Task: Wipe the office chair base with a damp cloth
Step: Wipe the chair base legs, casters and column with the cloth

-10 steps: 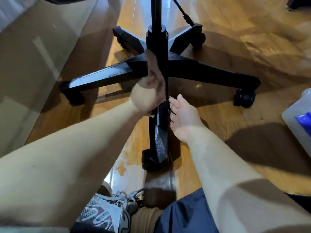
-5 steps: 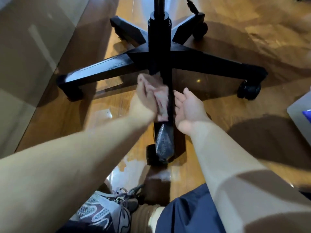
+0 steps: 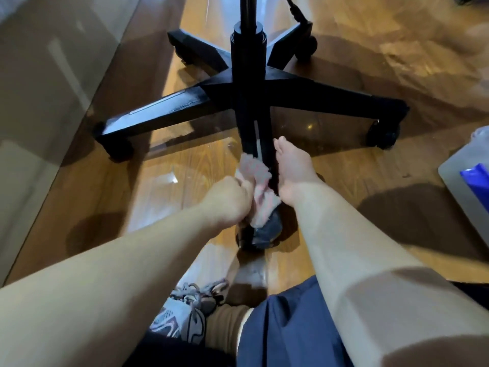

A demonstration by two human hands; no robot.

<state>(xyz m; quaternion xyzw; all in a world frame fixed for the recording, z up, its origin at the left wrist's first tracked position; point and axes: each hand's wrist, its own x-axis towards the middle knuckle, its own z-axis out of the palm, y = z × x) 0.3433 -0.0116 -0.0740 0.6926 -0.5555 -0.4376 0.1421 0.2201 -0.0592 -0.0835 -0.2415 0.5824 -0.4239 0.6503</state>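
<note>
1. The black five-legged plastic chair base (image 3: pixel 317 99) stood on the glossy wooden floor (image 3: pixel 185 176), with one leg pointing straight back at the person.
2. The left grip (image 3: pixel 227 200) was curled into a tight fist round a crumpled pinkish-white cloth (image 3: pixel 255 178), pressing it onto that near leg just above the caster.
3. The right grip (image 3: pixel 293 168) was flat with straight fingers, holding nothing, laid against the leg's right side.
4. A translucent tub with a blue bit (image 3: pixel 471 181) sat well apart, over at the floor's right side.
</note>
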